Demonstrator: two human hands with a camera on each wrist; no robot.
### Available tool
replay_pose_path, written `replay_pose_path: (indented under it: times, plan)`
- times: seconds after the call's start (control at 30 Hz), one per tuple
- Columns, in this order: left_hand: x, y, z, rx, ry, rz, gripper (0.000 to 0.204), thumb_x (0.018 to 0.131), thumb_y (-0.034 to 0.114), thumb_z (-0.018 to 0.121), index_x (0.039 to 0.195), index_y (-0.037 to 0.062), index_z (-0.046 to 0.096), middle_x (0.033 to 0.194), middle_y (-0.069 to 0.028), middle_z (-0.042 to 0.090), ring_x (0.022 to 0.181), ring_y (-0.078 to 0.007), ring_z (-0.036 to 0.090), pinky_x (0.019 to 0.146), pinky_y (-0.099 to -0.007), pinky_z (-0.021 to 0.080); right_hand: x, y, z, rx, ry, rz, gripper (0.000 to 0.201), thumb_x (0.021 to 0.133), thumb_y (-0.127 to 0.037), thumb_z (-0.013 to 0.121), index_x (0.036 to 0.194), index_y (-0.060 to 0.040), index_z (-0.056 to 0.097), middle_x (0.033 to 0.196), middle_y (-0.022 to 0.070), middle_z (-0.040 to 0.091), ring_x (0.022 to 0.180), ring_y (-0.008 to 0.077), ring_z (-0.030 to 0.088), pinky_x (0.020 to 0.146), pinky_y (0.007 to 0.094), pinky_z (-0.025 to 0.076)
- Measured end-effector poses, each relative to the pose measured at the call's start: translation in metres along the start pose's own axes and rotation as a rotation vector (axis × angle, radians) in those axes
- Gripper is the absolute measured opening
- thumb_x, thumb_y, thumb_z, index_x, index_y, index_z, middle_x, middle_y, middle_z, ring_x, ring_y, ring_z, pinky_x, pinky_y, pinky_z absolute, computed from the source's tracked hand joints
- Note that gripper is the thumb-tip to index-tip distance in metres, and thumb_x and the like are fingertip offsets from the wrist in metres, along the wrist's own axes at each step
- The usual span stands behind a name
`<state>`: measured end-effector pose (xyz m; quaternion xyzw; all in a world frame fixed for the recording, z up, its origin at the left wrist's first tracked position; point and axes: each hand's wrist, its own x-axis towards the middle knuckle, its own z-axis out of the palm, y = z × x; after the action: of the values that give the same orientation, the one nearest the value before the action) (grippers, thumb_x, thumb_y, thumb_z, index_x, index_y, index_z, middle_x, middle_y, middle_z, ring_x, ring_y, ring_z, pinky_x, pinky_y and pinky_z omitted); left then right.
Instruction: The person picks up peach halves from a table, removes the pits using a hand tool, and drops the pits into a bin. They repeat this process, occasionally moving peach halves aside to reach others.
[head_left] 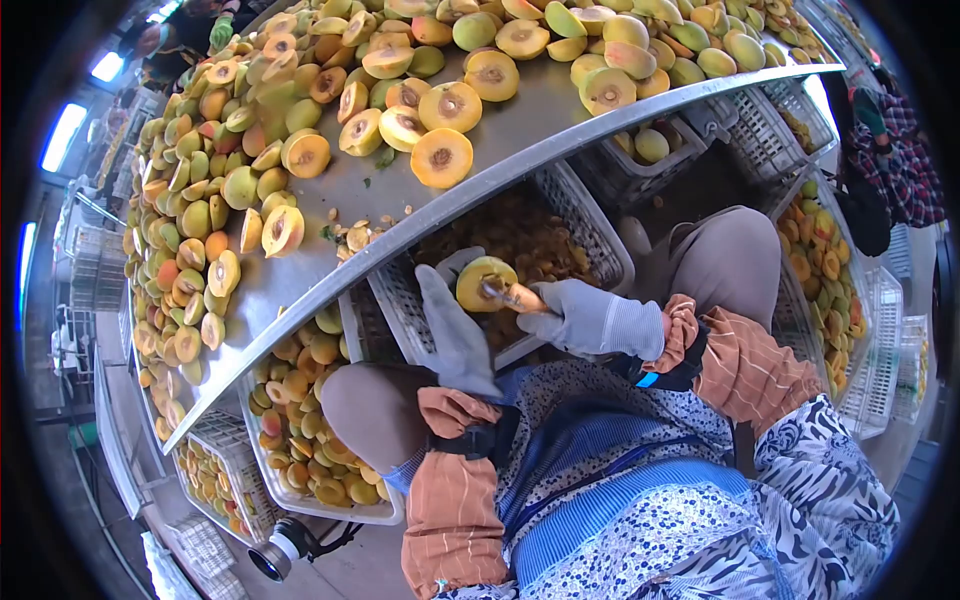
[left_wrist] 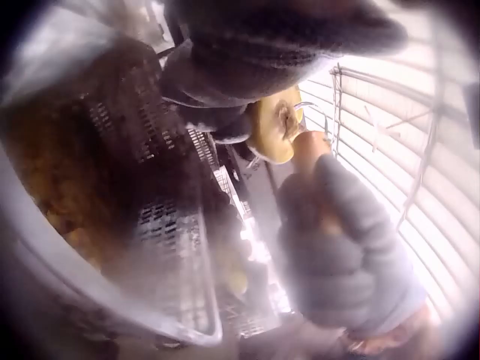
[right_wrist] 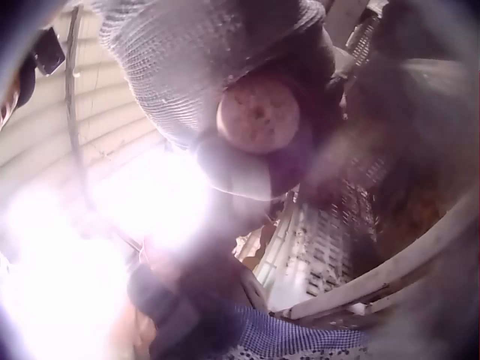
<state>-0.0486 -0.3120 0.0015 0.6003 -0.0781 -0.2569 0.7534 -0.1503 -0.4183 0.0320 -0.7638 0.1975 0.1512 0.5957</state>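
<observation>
A cut fruit half (head_left: 484,283) with a yellow rim is held in the gloved left hand (head_left: 455,335), its cut face toward the right hand. The gloved right hand (head_left: 590,318) grips the wooden handle (head_left: 524,298) of a small tool, whose metal end meets the middle of the fruit. In the left wrist view the left hand (left_wrist: 262,52) holds the fruit half (left_wrist: 276,126) from behind, and a curved metal loop (left_wrist: 306,106) touches its cut face. The right wrist view shows the handle's round end (right_wrist: 258,114) inside the right hand (right_wrist: 217,75).
Many fruit halves (head_left: 441,158) lie on the metal table (head_left: 340,190), whose raised edge (head_left: 500,178) curves beyond the hands. Under the hands stands a crate (head_left: 590,225) with brownish pieces. Crates of fruit (head_left: 310,420) stand on both sides. Another person (head_left: 895,150) is at far right.
</observation>
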Motion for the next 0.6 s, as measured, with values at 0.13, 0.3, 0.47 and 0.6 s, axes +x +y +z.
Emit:
replay_pose_path:
  times: [0.13,0.3,0.47,0.6]
  plan:
    - [0.000,-0.008,0.005,-0.016,-0.007,0.135,0.058,0.088,0.051,0.027,0.095,-0.0009,0.052,0.083,-0.0115,0.058,0.070,-0.0195,0.057,0.067,-0.0279,0.047,-0.003,-0.011,-0.002,0.160,-0.137,0.232,0.032,0.083,-0.028,0.052,0.097,0.0005,0.051,0.069,0.0111,0.056,0.063,0.0191,0.055,0.061,0.0322,0.044]
    - [-0.004,-0.011,0.014,-0.261,0.128,-0.043,0.056,0.089,0.049,0.028,0.089,-0.0016,0.052,0.077,-0.0125,0.058,0.066,-0.0204,0.057,0.061,-0.0284,0.048,0.010,0.023,0.017,-0.268,0.115,-0.234,0.030,0.081,-0.024,0.054,0.096,0.0013,0.048,0.069,0.0169,0.057,0.062,0.0299,0.057,0.057,0.0336,0.044]
    - [-0.009,-0.014,0.017,-0.240,0.176,-0.009,0.054,0.090,0.046,0.029,0.084,-0.0018,0.053,0.073,-0.0117,0.057,0.064,-0.0194,0.056,0.059,-0.0262,0.048,0.013,0.022,0.022,-0.390,0.099,-0.071,0.032,0.079,-0.024,0.055,0.095,0.0019,0.047,0.076,0.0217,0.057,0.073,0.0370,0.055,0.064,0.0368,0.044]
    - [-0.004,-0.037,0.010,-0.042,0.203,0.177,0.052,0.090,0.044,0.031,0.085,-0.0022,0.054,0.073,-0.0100,0.057,0.064,-0.0167,0.055,0.059,-0.0242,0.047,0.018,0.026,0.023,-0.249,0.070,-0.116,0.034,0.077,-0.023,0.055,0.097,0.0025,0.046,0.078,0.0221,0.057,0.075,0.0373,0.056,0.065,0.0376,0.044]
